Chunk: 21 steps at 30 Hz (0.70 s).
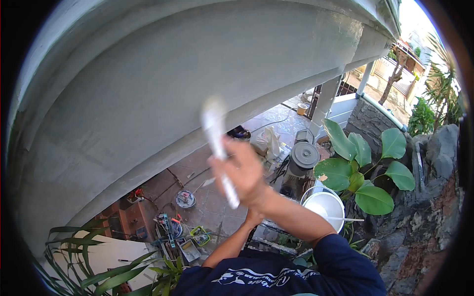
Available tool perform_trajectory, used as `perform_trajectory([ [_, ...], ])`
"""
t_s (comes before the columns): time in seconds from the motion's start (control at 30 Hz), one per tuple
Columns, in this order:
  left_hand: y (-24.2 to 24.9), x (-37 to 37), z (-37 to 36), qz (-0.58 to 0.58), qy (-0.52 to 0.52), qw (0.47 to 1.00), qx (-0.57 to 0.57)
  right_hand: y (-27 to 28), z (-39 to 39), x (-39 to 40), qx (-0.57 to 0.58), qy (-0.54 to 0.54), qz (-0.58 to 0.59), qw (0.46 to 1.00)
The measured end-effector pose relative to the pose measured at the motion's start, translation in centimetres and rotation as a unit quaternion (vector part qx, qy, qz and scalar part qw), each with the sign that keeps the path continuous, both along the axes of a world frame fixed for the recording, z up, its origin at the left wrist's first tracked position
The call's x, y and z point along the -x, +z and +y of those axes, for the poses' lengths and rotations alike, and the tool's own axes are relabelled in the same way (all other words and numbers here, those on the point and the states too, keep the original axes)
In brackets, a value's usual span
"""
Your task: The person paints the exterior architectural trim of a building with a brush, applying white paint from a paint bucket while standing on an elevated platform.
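Note:
My right hand (241,170) is raised in front of the grey plastered wall (197,64), its fingers closed around a paintbrush (222,163). The brush has a pale handle and its white head points up toward the wall; hand and brush are smeared by motion. My left hand (254,216) is lower down, largely hidden behind my right forearm, beside a pale ladder-like frame (274,232). Near my right elbow hangs or stands a white bucket (323,209) with a pale stick across its rim.
A large-leaved plant (363,172) grows beside the rough rock wall (414,237) at right. On the tiled floor (207,212) below are a small paint pail (185,199), several tools (173,232), a grey lidded bin (304,157) and a plastic bag (268,142). Long leaves (94,256) reach in at lower left.

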<state>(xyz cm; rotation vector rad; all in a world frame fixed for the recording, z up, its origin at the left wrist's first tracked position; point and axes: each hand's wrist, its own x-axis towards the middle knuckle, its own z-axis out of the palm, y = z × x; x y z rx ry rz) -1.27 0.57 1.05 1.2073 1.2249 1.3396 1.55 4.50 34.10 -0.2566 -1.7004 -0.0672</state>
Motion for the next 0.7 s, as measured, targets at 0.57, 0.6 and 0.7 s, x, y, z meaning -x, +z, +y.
perform_trajectory([
  [0.57, -0.4, 0.3, -0.1, 0.093, -0.02, 0.995, 0.006, -1.4, 21.0, -22.1, 0.151, -0.23, 0.253, 0.928],
  [0.6, -0.3, 0.1, -0.2, 0.089, -0.018, 0.996, -0.009, -1.5, 21.8, -22.5, 0.143, -0.247, 0.251, 0.925],
  [0.7, 0.1, 0.1, 0.0, 0.075, -0.018, 0.996, -0.033, -0.2, 19.0, -16.9, 0.053, -0.222, 0.202, 0.952],
])
